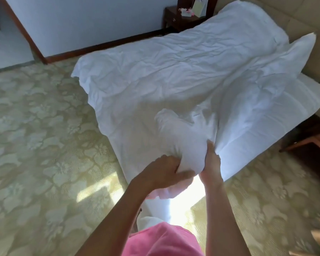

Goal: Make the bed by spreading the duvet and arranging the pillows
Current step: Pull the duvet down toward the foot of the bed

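A white, wrinkled duvet covers most of the bed, with its near corner bunched up and lifted at the bed's near edge. My left hand grips that bunched corner from the left, fingers curled into the fabric. My right hand grips the same bunch from the right, thumb pointing up along a fold. A white pillow leans against the headboard at the upper right, partly under the duvet. Bare white sheet shows at the right side of the bed.
A beige padded headboard runs along the upper right. A dark wooden nightstand with small items stands at the far side, and another wooden piece sits at the right. Patterned beige carpet surrounds the bed.
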Action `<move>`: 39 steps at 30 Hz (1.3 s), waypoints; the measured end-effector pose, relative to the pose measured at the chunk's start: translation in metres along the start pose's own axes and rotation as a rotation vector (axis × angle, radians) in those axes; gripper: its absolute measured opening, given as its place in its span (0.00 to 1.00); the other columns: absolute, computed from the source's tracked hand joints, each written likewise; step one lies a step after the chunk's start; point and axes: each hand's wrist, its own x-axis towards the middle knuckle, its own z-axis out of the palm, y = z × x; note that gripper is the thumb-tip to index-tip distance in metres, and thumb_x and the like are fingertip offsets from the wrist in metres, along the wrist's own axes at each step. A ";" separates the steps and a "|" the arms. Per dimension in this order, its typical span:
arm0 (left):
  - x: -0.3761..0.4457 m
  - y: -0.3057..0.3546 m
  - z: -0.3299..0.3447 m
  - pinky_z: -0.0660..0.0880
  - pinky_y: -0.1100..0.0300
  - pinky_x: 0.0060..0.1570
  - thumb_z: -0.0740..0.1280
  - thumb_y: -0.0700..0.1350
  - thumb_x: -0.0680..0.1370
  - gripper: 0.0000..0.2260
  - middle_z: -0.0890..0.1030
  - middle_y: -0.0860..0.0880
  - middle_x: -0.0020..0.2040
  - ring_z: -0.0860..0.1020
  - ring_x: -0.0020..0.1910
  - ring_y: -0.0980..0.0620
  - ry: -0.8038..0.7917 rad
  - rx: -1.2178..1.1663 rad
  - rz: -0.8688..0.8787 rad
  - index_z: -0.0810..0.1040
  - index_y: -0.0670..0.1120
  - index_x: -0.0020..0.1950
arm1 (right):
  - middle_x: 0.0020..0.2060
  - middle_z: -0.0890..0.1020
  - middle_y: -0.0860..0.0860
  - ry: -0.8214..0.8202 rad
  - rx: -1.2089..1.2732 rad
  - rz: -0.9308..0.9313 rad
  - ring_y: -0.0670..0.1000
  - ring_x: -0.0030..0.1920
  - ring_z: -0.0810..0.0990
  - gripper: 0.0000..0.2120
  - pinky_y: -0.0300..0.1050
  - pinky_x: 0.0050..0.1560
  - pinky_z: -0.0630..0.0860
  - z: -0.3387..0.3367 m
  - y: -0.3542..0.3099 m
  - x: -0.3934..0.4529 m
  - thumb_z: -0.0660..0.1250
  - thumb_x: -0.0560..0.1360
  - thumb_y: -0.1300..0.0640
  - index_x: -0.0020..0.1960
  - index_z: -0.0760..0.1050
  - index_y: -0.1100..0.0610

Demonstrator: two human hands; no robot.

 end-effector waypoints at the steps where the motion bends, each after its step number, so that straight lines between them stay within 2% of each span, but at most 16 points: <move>1: -0.005 -0.003 0.003 0.68 0.60 0.35 0.61 0.66 0.77 0.24 0.75 0.51 0.30 0.74 0.31 0.54 0.021 -0.055 -0.044 0.72 0.48 0.32 | 0.44 0.84 0.55 -0.001 -0.001 0.001 0.46 0.35 0.83 0.21 0.37 0.32 0.77 -0.012 0.002 -0.007 0.59 0.81 0.44 0.55 0.79 0.61; 5: 0.008 -0.012 0.013 0.75 0.51 0.55 0.61 0.70 0.73 0.27 0.80 0.52 0.50 0.78 0.51 0.49 0.374 -0.168 -0.234 0.76 0.47 0.52 | 0.44 0.86 0.51 0.030 0.023 0.021 0.50 0.42 0.85 0.17 0.46 0.47 0.79 -0.048 0.000 -0.035 0.62 0.81 0.45 0.56 0.80 0.58; 7: 0.021 -0.001 0.023 0.73 0.48 0.62 0.63 0.75 0.66 0.38 0.78 0.51 0.60 0.76 0.59 0.49 0.369 -0.422 -0.352 0.73 0.47 0.64 | 0.44 0.86 0.52 0.048 0.013 0.036 0.51 0.44 0.84 0.17 0.48 0.48 0.80 -0.058 0.000 -0.045 0.62 0.81 0.44 0.53 0.79 0.58; 9: 0.033 0.009 0.036 0.75 0.51 0.62 0.66 0.74 0.65 0.40 0.79 0.51 0.60 0.78 0.58 0.50 0.298 -0.835 -0.411 0.72 0.47 0.66 | 0.48 0.86 0.54 0.026 0.018 0.037 0.54 0.49 0.85 0.19 0.50 0.52 0.80 -0.062 -0.001 -0.050 0.61 0.81 0.45 0.57 0.78 0.60; 11: 0.033 0.017 0.038 0.77 0.55 0.59 0.70 0.68 0.70 0.31 0.82 0.52 0.54 0.81 0.53 0.53 0.237 -1.196 -0.399 0.74 0.48 0.63 | 0.53 0.85 0.56 -0.012 -0.009 0.027 0.55 0.54 0.84 0.21 0.52 0.58 0.79 -0.069 -0.002 -0.050 0.61 0.82 0.45 0.61 0.77 0.62; 13: 0.033 0.024 0.030 0.78 0.53 0.58 0.73 0.64 0.69 0.29 0.85 0.50 0.53 0.83 0.52 0.51 0.216 -1.259 -0.342 0.79 0.47 0.61 | 0.51 0.85 0.55 -0.057 -0.060 0.026 0.54 0.53 0.84 0.20 0.52 0.58 0.79 -0.078 -0.003 -0.050 0.60 0.82 0.44 0.58 0.78 0.60; 16: 0.028 0.038 0.010 0.78 0.47 0.57 0.77 0.53 0.68 0.22 0.85 0.43 0.51 0.83 0.53 0.44 0.271 -1.097 -0.176 0.83 0.42 0.56 | 0.41 0.85 0.50 -0.143 -0.112 -0.003 0.51 0.43 0.83 0.16 0.48 0.48 0.80 -0.084 0.003 -0.045 0.59 0.82 0.47 0.50 0.80 0.56; 19: 0.013 0.053 0.000 0.79 0.56 0.50 0.75 0.44 0.71 0.13 0.85 0.44 0.49 0.83 0.49 0.46 0.259 -0.735 -0.063 0.82 0.43 0.54 | 0.32 0.80 0.46 -0.369 -0.226 -0.045 0.47 0.36 0.77 0.06 0.41 0.37 0.74 -0.076 0.012 -0.041 0.66 0.70 0.59 0.47 0.78 0.56; 22: -0.003 0.071 0.014 0.70 0.66 0.31 0.72 0.49 0.72 0.10 0.77 0.50 0.36 0.78 0.40 0.49 0.190 -0.005 -0.057 0.78 0.44 0.41 | 0.43 0.83 0.48 -0.682 -0.381 0.126 0.46 0.43 0.80 0.17 0.42 0.46 0.76 -0.072 0.027 -0.034 0.66 0.67 0.58 0.56 0.76 0.53; 24: -0.003 0.086 0.033 0.69 0.63 0.31 0.72 0.51 0.72 0.10 0.77 0.50 0.35 0.78 0.39 0.49 0.142 0.238 -0.108 0.78 0.46 0.43 | 0.50 0.83 0.51 -0.701 -0.638 0.171 0.50 0.48 0.81 0.17 0.45 0.46 0.79 -0.083 0.033 -0.014 0.69 0.73 0.55 0.61 0.75 0.55; 28: 0.016 0.112 0.072 0.71 0.59 0.36 0.71 0.52 0.73 0.15 0.80 0.49 0.44 0.78 0.43 0.47 0.053 0.299 -0.266 0.78 0.46 0.55 | 0.37 0.80 0.51 -0.553 -1.179 -0.269 0.51 0.42 0.77 0.05 0.45 0.45 0.73 -0.136 0.016 0.034 0.68 0.75 0.57 0.44 0.80 0.58; 31: 0.022 0.125 0.100 0.76 0.57 0.45 0.72 0.49 0.71 0.16 0.81 0.48 0.45 0.81 0.47 0.46 -0.012 0.278 -0.388 0.77 0.47 0.57 | 0.49 0.79 0.48 -0.386 -1.103 -0.608 0.51 0.52 0.77 0.15 0.42 0.49 0.72 -0.178 -0.009 0.055 0.75 0.69 0.57 0.53 0.76 0.56; 33: 0.016 0.131 0.119 0.77 0.55 0.49 0.72 0.49 0.72 0.16 0.81 0.49 0.46 0.80 0.47 0.47 -0.029 0.278 -0.428 0.77 0.48 0.58 | 0.63 0.72 0.46 -0.653 -1.208 -0.774 0.49 0.67 0.67 0.36 0.44 0.64 0.68 -0.179 -0.026 0.066 0.80 0.65 0.56 0.68 0.68 0.52; 35: 0.009 0.139 0.138 0.73 0.59 0.47 0.71 0.53 0.71 0.16 0.81 0.50 0.46 0.79 0.47 0.48 -0.013 0.301 -0.454 0.78 0.49 0.56 | 0.75 0.62 0.47 -1.003 -1.523 -0.930 0.48 0.77 0.54 0.44 0.48 0.75 0.56 -0.167 -0.034 0.076 0.79 0.65 0.52 0.76 0.61 0.49; 37: -0.002 0.148 0.150 0.67 0.63 0.42 0.67 0.54 0.68 0.11 0.78 0.51 0.40 0.78 0.44 0.49 0.042 0.341 -0.533 0.77 0.50 0.46 | 0.73 0.67 0.47 -1.183 -1.727 -1.083 0.50 0.76 0.60 0.30 0.49 0.76 0.54 -0.156 -0.037 0.078 0.75 0.69 0.47 0.69 0.71 0.49; 39: -0.012 0.152 0.157 0.72 0.59 0.50 0.69 0.50 0.71 0.05 0.79 0.51 0.42 0.79 0.47 0.49 0.082 0.425 -0.498 0.77 0.51 0.43 | 0.54 0.81 0.49 -1.142 -1.748 -1.098 0.52 0.60 0.78 0.13 0.47 0.58 0.70 -0.157 -0.040 0.068 0.70 0.71 0.44 0.52 0.79 0.50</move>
